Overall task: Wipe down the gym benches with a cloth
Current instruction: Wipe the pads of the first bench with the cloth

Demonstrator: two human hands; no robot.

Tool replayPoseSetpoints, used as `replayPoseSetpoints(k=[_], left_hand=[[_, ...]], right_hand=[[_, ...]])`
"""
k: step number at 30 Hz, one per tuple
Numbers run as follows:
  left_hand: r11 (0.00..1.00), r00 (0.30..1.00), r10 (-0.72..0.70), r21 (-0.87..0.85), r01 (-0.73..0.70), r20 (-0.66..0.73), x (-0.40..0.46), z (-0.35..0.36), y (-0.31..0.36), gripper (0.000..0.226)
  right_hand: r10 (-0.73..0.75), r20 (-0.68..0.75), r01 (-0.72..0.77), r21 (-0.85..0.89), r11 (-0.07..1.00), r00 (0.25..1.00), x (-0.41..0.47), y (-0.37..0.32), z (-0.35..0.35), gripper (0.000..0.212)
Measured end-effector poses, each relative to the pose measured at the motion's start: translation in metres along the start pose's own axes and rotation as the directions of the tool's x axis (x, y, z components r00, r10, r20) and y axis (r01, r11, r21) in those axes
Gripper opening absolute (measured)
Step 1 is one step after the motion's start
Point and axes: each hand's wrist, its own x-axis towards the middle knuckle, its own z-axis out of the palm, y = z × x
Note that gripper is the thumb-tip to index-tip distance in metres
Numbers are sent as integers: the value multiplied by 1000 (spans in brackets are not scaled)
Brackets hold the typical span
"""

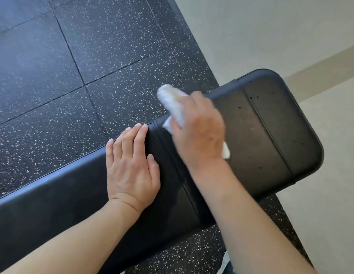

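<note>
White cloth (pixel 171 104) bunched under gripping right hand (pixel 200 133), on black bench (pixel 271 123); left hand (pixel 130 163) flat, fingers straight.

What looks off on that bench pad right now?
Small dark specks dot the end section of the bench pad, beyond the right hand gripping the white cloth. Whether they are dirt or pits is unclear. Nothing else stands out.

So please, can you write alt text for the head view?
A right hand wipes a black bench with a white cloth. The left hand lies flat on the pad beside it. Below is speckled dark floor.
</note>
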Motion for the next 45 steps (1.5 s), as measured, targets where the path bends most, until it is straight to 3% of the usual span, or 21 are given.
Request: replayPoseSetpoints(k=[5, 11, 14, 18, 20, 23, 26, 31, 35, 38, 45], left_hand=[[1000, 1000, -5, -2, 5, 17, 0, -1, 1, 66], [1000, 1000, -7, 2, 7, 18, -1, 0, 0, 68], [1000, 1000, -10, -7, 10, 8, -1, 0, -2, 68], [1000, 1000, 0, -24, 1, 10, 0, 0, -2, 68], [1000, 1000, 3, -25, -3, 9, 0, 0, -3, 68], [1000, 1000, 2, -15, -2, 24, 0, 0, -2, 68], [1000, 999, -3, -17, 3, 39, 1, -2, 0, 68], [1000, 1000, 1, -12, 0, 28, 0, -2, -3, 68], [1000, 999, 4, -5, -4, 33, 0, -1, -2, 69], [1000, 999, 10, 2, -10, 44, 1, 1, -2, 70], [1000, 999, 0, 1, 0, 36, 1, -3, 0, 68]], right_hand=[[-87, 31, 85, 79, 993, 996, -10, -24, 9, 16], [-132, 11, 131, 36, 991, 991, -54, 37, -22, 17], [-17, -68, 18, 5, 1000, 998, -38, 78, -35, 19], [154, -96, -156, -15, 988, 983, 21, 63, -21, 18], [158, -50, -162, -94, 982, 986, 50, 44, -7, 17], [141, 158, -91, -286, 954, 977, 75, 16, 11, 17], [62, 294, 15, -251, 968, 954, 64, -16, 16, 21], [-195, 201, 197, 12, 980, 960, 22, -10, 0, 14], [-59, 101, 80, -210, 974, 993, 58, 64, -12, 26], [80, 34, -72, -184, 980, 996, 79, 78, -13, 34], [-122, 79, 123, -11, 992, 989, 9, 4, 4, 43]])
